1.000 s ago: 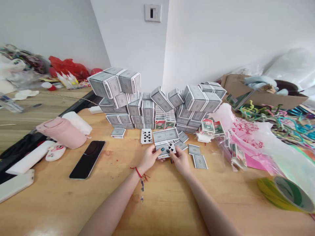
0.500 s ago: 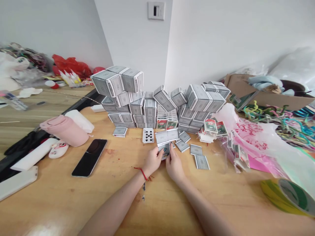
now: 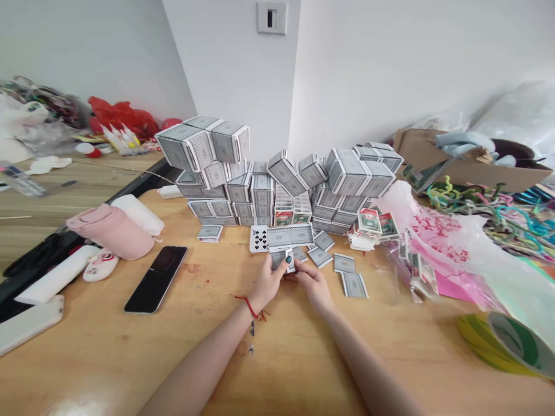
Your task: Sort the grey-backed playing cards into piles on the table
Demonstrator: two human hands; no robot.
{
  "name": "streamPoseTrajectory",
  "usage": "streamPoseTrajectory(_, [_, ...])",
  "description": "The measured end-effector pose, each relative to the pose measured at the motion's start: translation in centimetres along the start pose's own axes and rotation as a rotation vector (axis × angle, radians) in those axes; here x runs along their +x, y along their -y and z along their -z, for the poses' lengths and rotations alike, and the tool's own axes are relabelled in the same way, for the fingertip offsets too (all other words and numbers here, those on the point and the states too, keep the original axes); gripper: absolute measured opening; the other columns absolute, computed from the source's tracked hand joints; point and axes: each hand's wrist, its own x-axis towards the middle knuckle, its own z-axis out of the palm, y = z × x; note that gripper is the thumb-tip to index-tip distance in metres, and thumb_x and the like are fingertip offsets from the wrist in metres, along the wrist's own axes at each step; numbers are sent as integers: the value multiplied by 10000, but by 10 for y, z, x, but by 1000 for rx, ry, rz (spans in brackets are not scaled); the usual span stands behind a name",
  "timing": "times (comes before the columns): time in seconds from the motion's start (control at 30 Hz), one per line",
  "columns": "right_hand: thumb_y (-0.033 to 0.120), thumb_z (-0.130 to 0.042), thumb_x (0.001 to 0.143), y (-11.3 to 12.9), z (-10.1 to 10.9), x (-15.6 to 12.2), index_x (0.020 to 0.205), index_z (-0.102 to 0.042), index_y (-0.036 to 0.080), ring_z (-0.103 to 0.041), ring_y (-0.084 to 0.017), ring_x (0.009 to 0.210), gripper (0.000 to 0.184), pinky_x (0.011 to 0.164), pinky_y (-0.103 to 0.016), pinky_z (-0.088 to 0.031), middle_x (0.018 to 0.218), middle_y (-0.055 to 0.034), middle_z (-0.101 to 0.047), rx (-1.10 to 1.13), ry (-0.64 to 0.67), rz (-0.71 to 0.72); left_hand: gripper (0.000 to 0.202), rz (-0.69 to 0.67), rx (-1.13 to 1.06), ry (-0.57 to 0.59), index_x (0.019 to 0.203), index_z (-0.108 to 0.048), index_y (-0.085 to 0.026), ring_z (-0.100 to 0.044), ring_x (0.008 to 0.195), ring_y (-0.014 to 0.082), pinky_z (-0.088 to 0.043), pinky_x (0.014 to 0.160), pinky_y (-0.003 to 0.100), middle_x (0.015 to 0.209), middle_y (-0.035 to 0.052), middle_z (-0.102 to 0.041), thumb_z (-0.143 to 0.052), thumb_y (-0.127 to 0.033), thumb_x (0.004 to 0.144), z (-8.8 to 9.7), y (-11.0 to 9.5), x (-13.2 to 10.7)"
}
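My left hand point(image 3: 263, 287), with a red string on its wrist, grips a cluster of joined grey-patterned playing cards point(image 3: 289, 235) at the table's middle. Its thumb presses on a folded flap with a white edge. My right hand point(image 3: 315, 287) pinches the lower right edge of the same cards; its fingertips are partly hidden. A ten of spades point(image 3: 259, 239) lies face up beside the cluster. Several folded cards point(image 3: 320, 256) lie just to the right, with more loose ones point(image 3: 354, 284) beyond. A small card stack point(image 3: 210, 233) sits to the left.
Behind my hands stands a stacked structure of folded-card blocks point(image 3: 262, 193). At left lie a phone point(image 3: 156, 279) and a pink bottle point(image 3: 113, 231). To the right are card boxes point(image 3: 368, 222), plastic bags point(image 3: 433, 225) and a roll of tape point(image 3: 505, 344).
The held cards have turned and shifted slightly left, now partly overlapping the ten of spades from my view. My left thumb has moved onto a flap; my right hand has shifted right.
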Motion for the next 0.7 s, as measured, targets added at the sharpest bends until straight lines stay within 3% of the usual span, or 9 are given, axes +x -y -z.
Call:
streamPoseTrajectory(0.1, [272, -549, 696, 6, 4, 2, 904, -659, 187, -619, -243, 824, 250, 752, -433, -477, 929, -69, -657, 287, 27, -105, 341, -54, 49, -53, 1079, -474, -185, -498, 1026, 174, -379, 890, 292, 1086, 72, -541, -505, -340, 777, 1, 0, 1])
streamPoseTrajectory(0.23, [303, -629, 672, 7, 5, 4, 806, -670, 163, -624, -227, 783, 198, 723, -416, -487, 833, -73, -667, 377, 55, -161, 275, -92, 147, -47, 1009, -510, -180, -487, 999, 174, -366, 895, 298, 1029, 69, -527, -509, -326, 776, 1, -1, 0])
streamPoseTrajectory(0.5, [334, -706, 593, -1, 10, 7, 730, -656, 170, -617, -209, 661, 219, 622, -353, -490, 662, -35, -652, 186, -68, -138, 223, -49, 234, 13, 930, -530, -176, -509, 960, 199, -386, 855, 338, 971, 80, -575, -518, -326, 765, 1, 1, -6])
streamPoseTrajectory(0.6, [343, -664, 627, -3, 11, 7, 710, -642, 164, -599, -191, 613, 199, 615, -330, -471, 614, -25, -635, 50, -91, -111, 346, 10, 127, 35, 989, -502, -169, -543, 938, 195, -419, 821, 332, 1012, 85, -586, -610, -311, 692, 0, -2, -5])
streamPoseTrajectory(0.7, [316, -616, 655, -6, 9, 6, 652, -616, 158, -559, -155, 551, 159, 572, -281, -437, 573, -2, -606, -165, -104, -50, 511, 52, -17, -35, 1044, -463, -165, -564, 948, 193, -430, 829, 331, 1071, 94, -584, -691, -263, 598, -2, -9, -2])
